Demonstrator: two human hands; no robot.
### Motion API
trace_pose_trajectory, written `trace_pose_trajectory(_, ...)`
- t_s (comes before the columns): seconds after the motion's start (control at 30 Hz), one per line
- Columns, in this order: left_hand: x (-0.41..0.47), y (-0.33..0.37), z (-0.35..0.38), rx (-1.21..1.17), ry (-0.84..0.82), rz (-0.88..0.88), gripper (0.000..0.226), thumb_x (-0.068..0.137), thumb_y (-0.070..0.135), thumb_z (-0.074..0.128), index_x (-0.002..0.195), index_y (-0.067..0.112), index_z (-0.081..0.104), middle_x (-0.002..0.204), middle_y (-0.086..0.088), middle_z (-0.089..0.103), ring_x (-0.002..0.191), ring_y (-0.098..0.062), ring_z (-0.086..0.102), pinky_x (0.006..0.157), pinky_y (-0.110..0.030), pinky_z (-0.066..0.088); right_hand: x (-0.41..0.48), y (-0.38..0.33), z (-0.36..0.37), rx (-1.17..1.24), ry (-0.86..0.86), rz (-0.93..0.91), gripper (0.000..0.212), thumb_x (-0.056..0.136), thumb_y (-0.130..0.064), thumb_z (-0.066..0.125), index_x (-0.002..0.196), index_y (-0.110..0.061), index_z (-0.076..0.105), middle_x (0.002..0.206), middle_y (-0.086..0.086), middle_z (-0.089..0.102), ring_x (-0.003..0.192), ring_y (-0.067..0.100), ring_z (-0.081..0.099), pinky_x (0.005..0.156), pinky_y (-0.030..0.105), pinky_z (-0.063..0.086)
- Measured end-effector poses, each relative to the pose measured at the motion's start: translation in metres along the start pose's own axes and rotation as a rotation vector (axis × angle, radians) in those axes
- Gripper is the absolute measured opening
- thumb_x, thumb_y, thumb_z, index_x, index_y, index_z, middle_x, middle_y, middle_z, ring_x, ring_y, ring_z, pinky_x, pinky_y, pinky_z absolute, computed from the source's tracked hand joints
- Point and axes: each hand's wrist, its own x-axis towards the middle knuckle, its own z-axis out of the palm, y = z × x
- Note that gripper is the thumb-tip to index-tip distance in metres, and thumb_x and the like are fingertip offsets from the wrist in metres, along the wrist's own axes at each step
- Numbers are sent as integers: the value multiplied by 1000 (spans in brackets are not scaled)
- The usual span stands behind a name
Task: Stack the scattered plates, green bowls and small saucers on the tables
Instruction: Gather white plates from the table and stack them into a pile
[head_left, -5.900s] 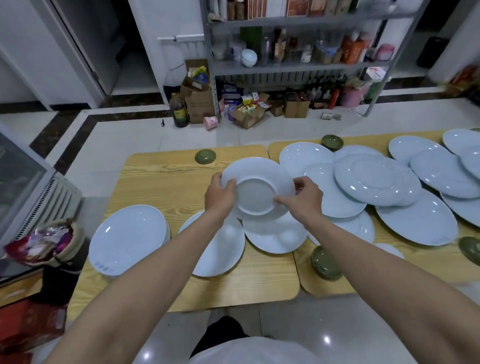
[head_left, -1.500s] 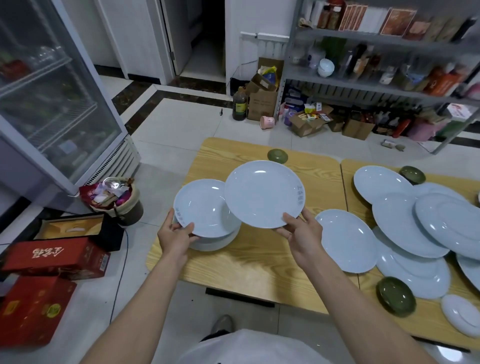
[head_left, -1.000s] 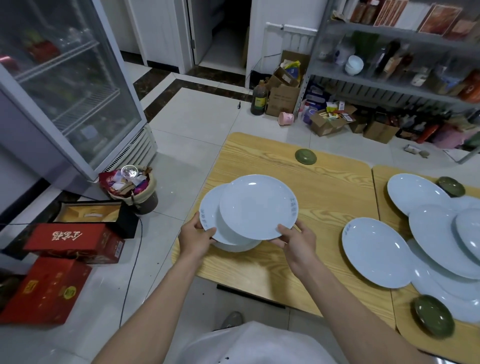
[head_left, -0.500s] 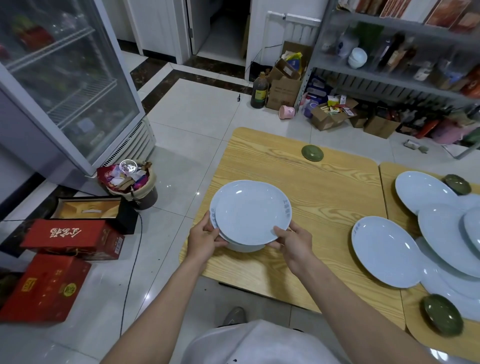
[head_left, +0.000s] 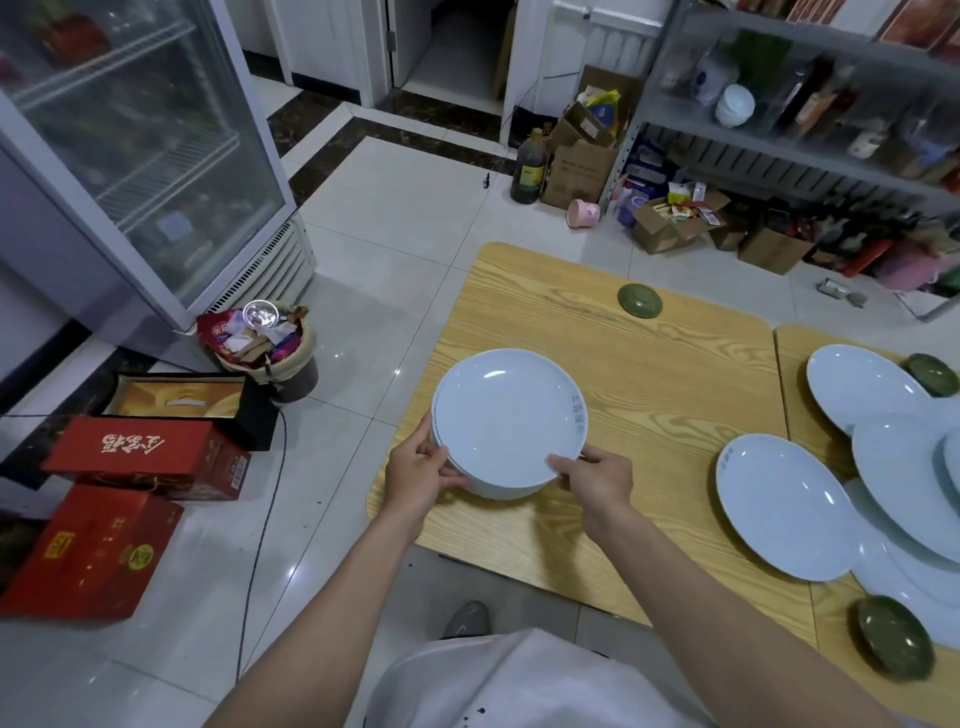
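Note:
A stack of pale blue plates (head_left: 509, 421) stands near the front left corner of the left wooden table (head_left: 649, 374). My left hand (head_left: 418, 475) grips the stack's left rim, and my right hand (head_left: 597, 480) pinches the top plate's front right rim. One loose plate (head_left: 784, 504) lies at the table's right side. Several more overlapping plates (head_left: 904, 467) cover the right table. An upturned green bowl (head_left: 640, 300) sits at the far edge, a second green bowl (head_left: 932, 374) at the far right, a third green bowl (head_left: 893, 644) near the front.
A glass-door fridge (head_left: 119, 156) stands to the left, with a full waste bin (head_left: 265, 343) and red boxes (head_left: 140, 452) on the floor beside the table. A metal shelf (head_left: 810, 104) with bottles and cardboard boxes stands behind the tables.
Both plates I held came down onto the stack at the left table's corner and are now lined up with it. My hands stay on the rims.

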Motion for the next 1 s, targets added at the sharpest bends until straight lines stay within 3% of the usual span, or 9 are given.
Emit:
trace_pose_trajectory(0.13, -5, 6, 0, -12, -1, -3, 56, 99, -2, 48, 148, 22, 39, 96, -7, 57, 74, -28, 66, 65, -32, 62, 1, 3, 3, 4, 13, 0, 42, 75, 4, 79, 116, -6, 72, 94, 7, 74, 78, 17, 68, 62, 22, 54)
trace_pose_trajectory(0.3, -8, 9, 3, 7, 21, -3, 55, 99, -2, 47, 149, 21, 37, 84, -2, 54, 59, -13, 65, 64, -30, 61, 1, 2, 2, 7, 1, 2, 45, 76, 3, 80, 119, -7, 70, 94, 9, 74, 83, 19, 70, 69, 25, 57)
trace_pose_trajectory(0.4, -10, 11, 5, 17, 46, -5, 54, 98, -3, 48, 145, 23, 41, 80, 0, 50, 64, -16, 65, 67, -32, 62, 1, 3, -2, 13, -31, 1, 47, 77, -2, 81, 122, -9, 68, 95, 11, 74, 82, 19, 70, 76, 29, 59)
trace_pose_trajectory(0.47, -10, 11, 7, 129, 119, 38, 48, 95, 0, 52, 138, 22, 53, 78, 2, 51, 74, -19, 65, 77, -36, 60, 2, 3, -8, 6, -73, -2, 45, 81, -9, 79, 124, -10, 67, 94, 9, 74, 78, 17, 68, 77, 30, 59)
trace_pose_trajectory(0.53, -11, 10, 12, 403, 241, 171, 36, 94, 5, 54, 127, 12, 65, 78, 6, 52, 88, -21, 58, 85, -29, 49, 1, 2, -18, -53, -92, -34, 46, 85, -18, 77, 128, -9, 64, 98, 5, 73, 82, 16, 67, 79, 31, 58)
trace_pose_trajectory(0.63, -18, 13, 29, 735, 254, 425, 31, 95, 16, 55, 124, 14, 66, 95, 4, 58, 105, -20, 50, 79, -27, 37, -1, -1, -42, -295, -120, -193, 59, 87, -31, 75, 139, -12, 55, 116, -1, 67, 107, 16, 63, 97, 32, 49)
trace_pose_trajectory(0.77, -28, 12, 77, 1075, 0, 680, 45, 95, 36, 50, 132, 13, 60, 128, -8, 61, 125, -29, 48, 102, -41, 40, 0, -6, -91, -857, -186, -494, 71, 93, -48, 61, 153, -19, 35, 156, 0, 37, 145, 18, 29, 115, 32, 25)
trace_pose_trajectory(0.87, -44, 10, 122, 1277, -116, 814, 58, 89, 49, 38, 128, 15, 63, 133, -9, 61, 129, -31, 51, 111, -45, 33, 6, -10, -132, -1182, -74, -662, 74, 96, -56, 49, 155, -18, 26, 159, 4, 30, 150, 22, 17, 121, 38, 16)
trace_pose_trajectory(1.0, -59, 11, 180, 1419, -197, 887, 63, 86, 53, 37, 132, 16, 61, 140, -9, 55, 136, -31, 46, 113, -45, 18, 15, -15, -187, -1298, 91, -762, 72, 94, -53, 55, 149, -9, 39, 149, 14, 44, 144, 31, 31, 119, 48, 20)
